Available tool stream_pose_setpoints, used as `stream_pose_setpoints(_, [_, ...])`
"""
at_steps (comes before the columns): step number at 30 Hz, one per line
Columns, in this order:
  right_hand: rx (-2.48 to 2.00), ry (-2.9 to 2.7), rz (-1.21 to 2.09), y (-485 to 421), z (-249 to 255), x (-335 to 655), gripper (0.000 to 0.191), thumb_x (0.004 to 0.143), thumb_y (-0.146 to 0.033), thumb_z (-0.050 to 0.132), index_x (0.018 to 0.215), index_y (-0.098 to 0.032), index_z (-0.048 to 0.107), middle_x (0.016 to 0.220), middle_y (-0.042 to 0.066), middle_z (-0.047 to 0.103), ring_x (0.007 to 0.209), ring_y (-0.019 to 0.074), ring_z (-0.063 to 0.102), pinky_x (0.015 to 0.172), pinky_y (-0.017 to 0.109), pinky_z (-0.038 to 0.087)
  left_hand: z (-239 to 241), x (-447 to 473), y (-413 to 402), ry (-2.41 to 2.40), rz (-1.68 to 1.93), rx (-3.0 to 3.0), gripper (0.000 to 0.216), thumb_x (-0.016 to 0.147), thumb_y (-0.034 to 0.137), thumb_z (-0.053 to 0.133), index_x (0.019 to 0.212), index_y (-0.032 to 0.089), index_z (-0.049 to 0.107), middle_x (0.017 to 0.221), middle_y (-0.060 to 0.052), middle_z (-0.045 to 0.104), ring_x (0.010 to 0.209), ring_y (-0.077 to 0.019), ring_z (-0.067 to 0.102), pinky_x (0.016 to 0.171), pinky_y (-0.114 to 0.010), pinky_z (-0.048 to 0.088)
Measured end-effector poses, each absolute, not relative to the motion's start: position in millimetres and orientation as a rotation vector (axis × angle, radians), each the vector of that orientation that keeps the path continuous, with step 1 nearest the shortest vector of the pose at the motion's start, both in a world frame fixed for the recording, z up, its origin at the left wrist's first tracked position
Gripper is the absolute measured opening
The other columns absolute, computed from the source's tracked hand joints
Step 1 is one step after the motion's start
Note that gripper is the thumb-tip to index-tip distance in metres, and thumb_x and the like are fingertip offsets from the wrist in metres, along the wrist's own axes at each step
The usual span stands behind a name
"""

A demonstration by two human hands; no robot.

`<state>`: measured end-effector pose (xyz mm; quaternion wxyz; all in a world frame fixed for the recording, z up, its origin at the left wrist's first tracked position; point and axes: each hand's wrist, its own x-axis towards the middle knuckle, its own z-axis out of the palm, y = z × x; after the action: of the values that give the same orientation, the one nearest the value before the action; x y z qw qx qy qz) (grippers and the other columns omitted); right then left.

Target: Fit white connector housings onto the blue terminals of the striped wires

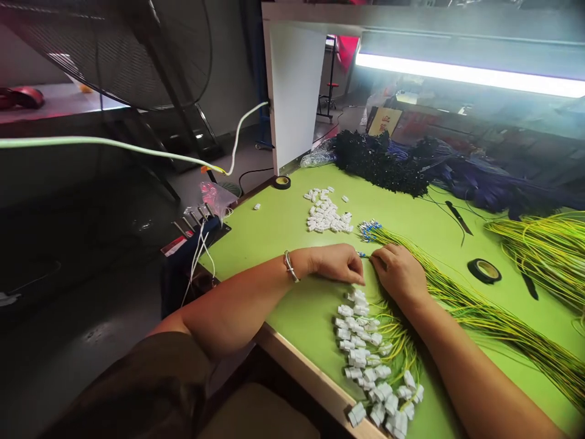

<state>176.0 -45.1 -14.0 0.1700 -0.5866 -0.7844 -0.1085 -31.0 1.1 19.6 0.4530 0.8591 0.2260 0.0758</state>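
My right hand [400,273] has its fingers pinched together at a yellow-green wire, whose blue-and-silver terminal [361,254] points toward my left hand [338,263]. The left fingers are curled closed just beside it; what they hold, if anything, is hidden. Behind both hands lies a long bundle of yellow-green wires [475,305] with blue terminals at its near end. In front of them rest several wires fitted with white plastic connectors [359,356]. A pile of loose white connectors [326,212] sits farther back on the green tabletop [269,244].
Black tape rolls [484,271] lie at the right and near the back left corner. A dark knife-like tool [458,217] is by dark cable bundles [388,161]. More yellow-green wires [548,244] fill the right side. A white cable [114,144] hangs across the left.
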Motion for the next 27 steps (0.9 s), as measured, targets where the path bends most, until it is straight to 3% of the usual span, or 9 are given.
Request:
stream_pose_setpoints(3, [-1.575,-2.158,-0.276,-45,-14,178,0.021,0.089,-0.03,0.054,0.078,-0.02,0.069,0.08,0.007,0.067,0.079,0.0222,0.058,0.07,0.033,0.043,19,-44,23,1.072,0.594,2.201,0.015,0.08,0.022,0.065,0.074,0.012,0.075,0.07,-0.005,0.069,0.065,-0.0124,0.057,0.064,-0.023,0.042])
stream_pose_setpoints(6, [-1.514,-2.074,-0.191,-47,-14,181,0.02,0.089,-0.03,0.053,0.079,-0.021,0.068,0.084,0.007,0.067,0.077,0.0205,0.06,0.068,0.032,0.044,15,-54,41,1.365,0.851,2.246,0.015,0.081,0.014,0.062,0.086,0.015,0.076,0.09,-0.007,0.07,0.083,-0.0172,0.061,0.079,-0.028,0.046])
stream_pose_setpoints(13, [-1.447,-2.026,0.045,-50,-17,183,0.017,0.087,-0.029,0.055,0.077,-0.02,0.066,0.08,0.006,0.064,0.071,0.0177,0.058,0.066,0.03,0.045,-1,-48,46,1.382,0.677,2.53,0.016,0.081,0.013,0.062,0.092,0.016,0.074,0.096,-0.011,0.062,0.102,-0.0245,0.053,0.091,-0.035,0.043])
stream_pose_setpoints(21, [-1.52,-1.854,0.295,-47,-15,181,0.014,0.077,-0.029,0.059,0.071,-0.02,0.068,0.07,0.004,0.065,0.062,0.0155,0.055,0.061,0.029,0.044,3,-41,40,1.285,0.887,2.478,0.011,0.082,0.009,0.059,0.086,0.014,0.068,0.094,-0.01,0.065,0.096,-0.022,0.056,0.091,-0.036,0.042])
stream_pose_setpoints(24, [-1.556,-1.784,0.347,-46,-14,182,0.015,0.075,-0.032,0.059,0.071,-0.02,0.069,0.069,0.004,0.066,0.059,0.0147,0.053,0.058,0.028,0.043,5,-34,33,1.145,1.006,2.125,0.009,0.082,0.012,0.062,0.086,0.015,0.069,0.089,-0.006,0.068,0.085,-0.0167,0.06,0.084,-0.031,0.046])
stream_pose_setpoints(27, [-1.582,-1.74,0.367,-45,-14,182,0.018,0.076,-0.034,0.058,0.072,-0.019,0.068,0.067,0.003,0.067,0.056,0.0143,0.052,0.056,0.028,0.042,4,-24,22,1.013,0.894,1.655,0.007,0.079,0.014,0.067,0.084,0.011,0.071,0.075,-0.004,0.069,0.067,-0.0115,0.06,0.069,-0.025,0.049])
